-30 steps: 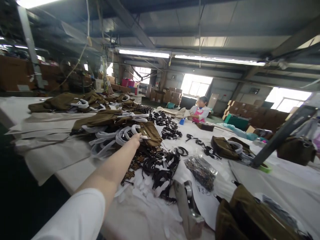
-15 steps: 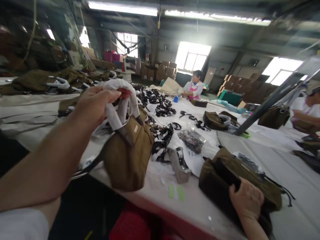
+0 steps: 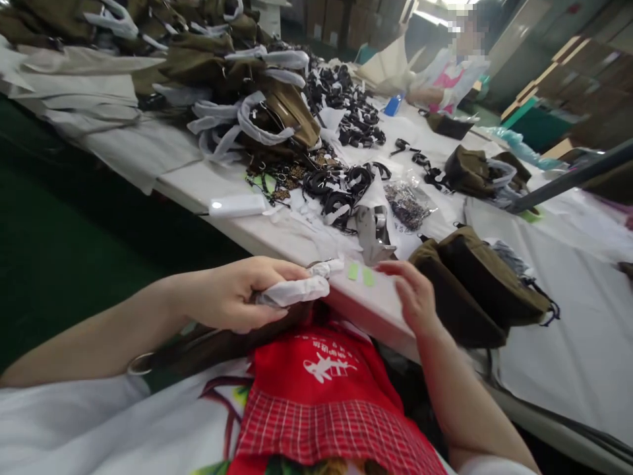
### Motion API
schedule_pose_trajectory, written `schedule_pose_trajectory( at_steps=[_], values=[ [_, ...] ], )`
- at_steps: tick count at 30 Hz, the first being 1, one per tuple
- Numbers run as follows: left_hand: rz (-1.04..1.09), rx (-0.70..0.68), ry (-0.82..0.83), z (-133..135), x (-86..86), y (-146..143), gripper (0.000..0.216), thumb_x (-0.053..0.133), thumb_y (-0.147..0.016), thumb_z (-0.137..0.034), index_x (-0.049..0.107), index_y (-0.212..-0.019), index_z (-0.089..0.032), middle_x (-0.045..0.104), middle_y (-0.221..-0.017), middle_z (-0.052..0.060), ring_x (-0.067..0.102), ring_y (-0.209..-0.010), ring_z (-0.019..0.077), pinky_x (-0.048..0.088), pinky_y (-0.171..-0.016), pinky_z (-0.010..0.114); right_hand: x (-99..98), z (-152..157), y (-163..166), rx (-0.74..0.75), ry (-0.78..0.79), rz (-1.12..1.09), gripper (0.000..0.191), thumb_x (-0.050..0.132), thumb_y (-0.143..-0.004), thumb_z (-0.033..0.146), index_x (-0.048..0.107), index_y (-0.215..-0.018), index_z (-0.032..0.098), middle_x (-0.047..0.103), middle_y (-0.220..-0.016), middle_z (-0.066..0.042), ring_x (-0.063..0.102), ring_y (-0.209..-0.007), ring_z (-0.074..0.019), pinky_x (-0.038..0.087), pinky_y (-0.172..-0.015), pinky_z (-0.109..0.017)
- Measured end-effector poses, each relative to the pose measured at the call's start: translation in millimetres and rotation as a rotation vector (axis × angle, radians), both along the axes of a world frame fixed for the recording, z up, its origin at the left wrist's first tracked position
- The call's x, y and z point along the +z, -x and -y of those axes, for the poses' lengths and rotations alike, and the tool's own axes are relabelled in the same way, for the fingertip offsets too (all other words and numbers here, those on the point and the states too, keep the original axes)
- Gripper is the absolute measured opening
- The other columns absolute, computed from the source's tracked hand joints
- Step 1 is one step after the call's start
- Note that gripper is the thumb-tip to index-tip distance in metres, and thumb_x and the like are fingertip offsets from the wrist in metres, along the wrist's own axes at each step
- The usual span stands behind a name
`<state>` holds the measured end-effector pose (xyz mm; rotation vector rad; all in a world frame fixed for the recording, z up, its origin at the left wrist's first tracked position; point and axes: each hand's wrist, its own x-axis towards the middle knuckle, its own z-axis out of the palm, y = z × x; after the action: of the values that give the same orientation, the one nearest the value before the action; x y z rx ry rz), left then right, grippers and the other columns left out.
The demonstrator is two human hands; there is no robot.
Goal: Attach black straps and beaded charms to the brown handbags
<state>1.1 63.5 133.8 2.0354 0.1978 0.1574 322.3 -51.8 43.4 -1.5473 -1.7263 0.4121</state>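
My left hand is closed around a bag handle wrapped in white paper, in front of my red apron. Most of the brown handbag under it is hidden by my hand and forearm; a dark strap or side with a metal ring shows. Over the table's front edge, my right hand holds nothing, its fingers apart. Close to its fingertips lie two light green strips. An olive and dark brown bag rests on the table just right of that hand.
A metal tape dispenser stands beyond the strips. Coiled black straps and a plastic bag of small metal parts lie behind. Olive bags are heaped at left. A slanted metal post rises at right; a co-worker is across.
My left hand has brought the handbag from above the table down towards my lap. My right hand has let go of the olive bag and moved left. The view has tipped downward.
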Motion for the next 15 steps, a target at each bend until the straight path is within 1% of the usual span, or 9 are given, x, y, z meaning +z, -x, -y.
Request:
schedule_pose_trajectory(
  at_steps=[2,3,4,6,9,11,12,13,15],
  values=[
    [-0.005,0.021,0.009,3.0,-7.4,-0.9,0.027,0.054,-0.089,-0.038,0.073,-0.078,-0.022,0.069,-0.119,0.008,0.067,-0.103,0.0268,0.053,-0.096,0.036,0.5,-5.9,51.6,0.226,0.148,-0.009,0.041,0.061,-0.091,0.044,0.059,-0.125,0.020,0.065,-0.120,-0.012,0.060,-0.108,-0.0265,0.047,-0.095,-0.040],
    [-0.010,0.039,0.002,3.4,-9.8,-0.4,0.027,0.055,-0.088,-0.040,0.073,-0.080,-0.022,0.069,-0.120,0.009,0.066,-0.105,0.0279,0.053,-0.097,0.037,-2.9,-8.9,71.5,0.306,0.175,-0.044,0.044,0.066,-0.088,0.042,0.059,-0.125,0.020,0.065,-0.120,-0.011,0.060,-0.108,-0.0261,0.047,-0.095,-0.039],
    [-0.013,0.057,-0.006,3.1,-11.4,0.8,0.028,0.056,-0.088,-0.043,0.074,-0.082,-0.022,0.068,-0.121,0.009,0.065,-0.107,0.0289,0.052,-0.097,0.037,-7.8,-11.8,86.9,0.342,0.193,-0.086,0.039,0.066,-0.088,0.040,0.060,-0.122,0.020,0.066,-0.117,-0.011,0.060,-0.107,-0.0252,0.048,-0.095,-0.038],
    [0.010,0.087,-0.013,1.0,-13.0,5.2,0.036,0.053,-0.089,-0.050,0.074,-0.085,-0.022,0.067,-0.124,0.009,0.064,-0.111,0.0299,0.052,-0.098,0.038,-18.3,-16.3,104.3,0.321,0.205,-0.164,0.021,0.058,-0.094,0.036,0.065,-0.104,0.019,0.067,-0.105,-0.009,0.061,-0.099,-0.0228,0.049,-0.091,-0.036],
    [0.077,0.203,-0.064,-2.3,-16.3,18.0,0.045,0.045,-0.092,-0.057,0.073,-0.089,-0.022,0.065,-0.128,0.010,0.062,-0.116,0.0297,0.050,-0.102,0.039,-27.0,-16.7,106.2,0.309,0.248,-0.214,0.032,0.043,-0.101,0.034,0.063,-0.080,0.020,0.065,-0.091,-0.006,0.060,-0.088,-0.0196,0.049,-0.085,-0.033],
    [0.060,0.348,-0.195,-1.5,-23.4,29.0,0.040,0.054,-0.088,-0.055,0.069,-0.101,-0.021,0.062,-0.131,0.011,0.057,-0.123,0.0304,0.046,-0.107,0.042,-27.0,-12.7,100.2,0.347,0.267,-0.250,0.031,0.044,-0.101,0.035,0.063,-0.082,0.020,0.064,-0.092,-0.006,0.060,-0.086,-0.0187,0.050,-0.083,-0.032],
    [0.027,0.420,-0.282,0.4,-29.2,34.4,0.044,0.062,-0.083,-0.053,0.065,-0.112,-0.020,0.058,-0.133,0.012,0.053,-0.127,0.0315,0.042,-0.111,0.044,-26.1,-10.1,96.6,0.355,0.267,-0.269,0.028,0.047,-0.101,0.036,0.064,-0.086,0.020,0.064,-0.095,-0.006,0.061,-0.088,-0.0187,0.050,-0.083,-0.031],
    [-0.017,0.474,-0.368,3.2,-36.3,39.2,0.057,0.069,-0.078,-0.050,0.059,-0.125,-0.019,0.053,-0.138,0.013,0.047,-0.133,0.0326,0.039,-0.114,0.047,-24.9,-7.3,93.0,0.349,0.261,-0.282,0.025,0.049,-0.100,0.036,0.065,-0.090,0.020,0.065,-0.099,-0.007,0.062,-0.091,-0.0192,0.050,-0.085,-0.031],
    [-0.106,0.533,-0.495,10.6,-53.5,46.6,0.089,0.076,-0.071,-0.043,0.035,-0.147,-0.019,0.037,-0.152,0.015,0.033,-0.144,0.0332,0.032,-0.119,0.048,-22.5,-2.3,86.4,0.325,0.244,-0.258,0.021,0.053,-0.099,0.034,0.066,-0.092,0.020,0.064,-0.110,-0.009,0.061,-0.102,-0.0212,0.049,-0.091,-0.033]
  ],
)
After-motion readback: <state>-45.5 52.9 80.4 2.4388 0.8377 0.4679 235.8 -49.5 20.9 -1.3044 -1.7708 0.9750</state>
